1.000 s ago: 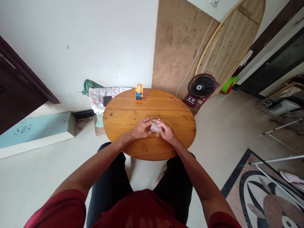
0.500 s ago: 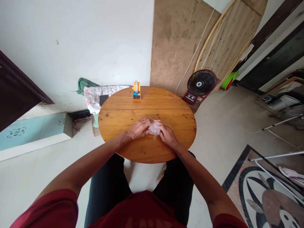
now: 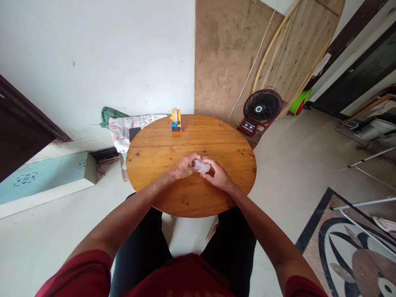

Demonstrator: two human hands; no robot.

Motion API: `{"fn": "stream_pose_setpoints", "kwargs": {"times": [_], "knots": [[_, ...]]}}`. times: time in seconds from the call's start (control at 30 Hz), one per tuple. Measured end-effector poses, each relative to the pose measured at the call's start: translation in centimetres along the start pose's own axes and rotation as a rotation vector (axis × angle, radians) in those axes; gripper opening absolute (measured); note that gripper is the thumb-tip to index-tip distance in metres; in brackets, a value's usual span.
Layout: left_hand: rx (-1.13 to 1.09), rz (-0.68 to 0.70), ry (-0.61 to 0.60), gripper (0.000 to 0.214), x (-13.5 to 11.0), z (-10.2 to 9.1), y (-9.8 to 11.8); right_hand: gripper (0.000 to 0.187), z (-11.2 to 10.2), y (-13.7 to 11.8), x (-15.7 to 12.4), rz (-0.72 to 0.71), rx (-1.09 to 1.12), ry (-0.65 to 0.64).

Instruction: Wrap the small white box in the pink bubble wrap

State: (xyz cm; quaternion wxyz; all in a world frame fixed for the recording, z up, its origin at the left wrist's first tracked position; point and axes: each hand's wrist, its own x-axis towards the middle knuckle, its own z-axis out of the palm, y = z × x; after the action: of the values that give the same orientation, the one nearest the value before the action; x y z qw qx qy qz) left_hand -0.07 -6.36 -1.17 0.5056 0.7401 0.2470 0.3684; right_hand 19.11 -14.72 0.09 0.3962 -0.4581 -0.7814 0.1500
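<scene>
My left hand [image 3: 184, 166] and my right hand [image 3: 219, 175] meet over the middle of a round wooden table [image 3: 161, 152]. Both have their fingers curled around a small crumpled piece of clear plastic [image 3: 202, 166] held between them, just above the tabletop. At the far edge of the table stands a small orange and blue tape dispenser [image 3: 176, 121], well beyond my hands.
A floor fan [image 3: 260, 109] stands right of the table, in front of boards leaning on the wall. Printed sacks [image 3: 128, 128] and a green cloth lie behind the table at left. A patterned rug [image 3: 349, 247] and white metal rods lie at right.
My hands have drawn closer together and the plastic is more bunched up between the fingers. The view has shifted slightly; the table and the dispenser stay put.
</scene>
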Motion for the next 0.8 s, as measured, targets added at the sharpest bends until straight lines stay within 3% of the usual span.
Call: {"fn": "stream_pose_setpoints", "kwargs": {"times": [0.17, 0.23, 0.37, 0.47, 0.6, 0.8], "knots": [[-0.251, -0.188, -0.005, 0.044, 1.6, -0.9, 0.7, 0.071, -0.2, 0.8, 2.7, 0.223, 0.279, 0.009], [-0.342, -0.274, 0.044, 0.049, 1.9, -0.9, 0.9, 0.072, 0.1, 1.4, 3.8, 0.321, 0.423, 0.018], [-0.538, -0.309, 0.165, 0.049, 1.7, -0.8, 0.7, 0.070, 0.8, 2.2, 5.2, 0.460, 0.601, 0.060], [-0.694, -0.355, 0.145, 0.048, 1.5, -1.3, 0.6, 0.066, 1.0, 2.2, 5.5, 0.480, 0.662, 0.069], [-0.814, -0.362, 0.015, 0.051, 1.4, -1.9, 0.6, 0.061, 1.2, 1.9, 5.3, 0.480, 0.708, 0.092], [-0.839, -0.366, -0.042, 0.052, 1.4, -1.4, 0.8, 0.065, 2.1, 2.4, 4.8, 0.480, 0.596, 0.140]]}}
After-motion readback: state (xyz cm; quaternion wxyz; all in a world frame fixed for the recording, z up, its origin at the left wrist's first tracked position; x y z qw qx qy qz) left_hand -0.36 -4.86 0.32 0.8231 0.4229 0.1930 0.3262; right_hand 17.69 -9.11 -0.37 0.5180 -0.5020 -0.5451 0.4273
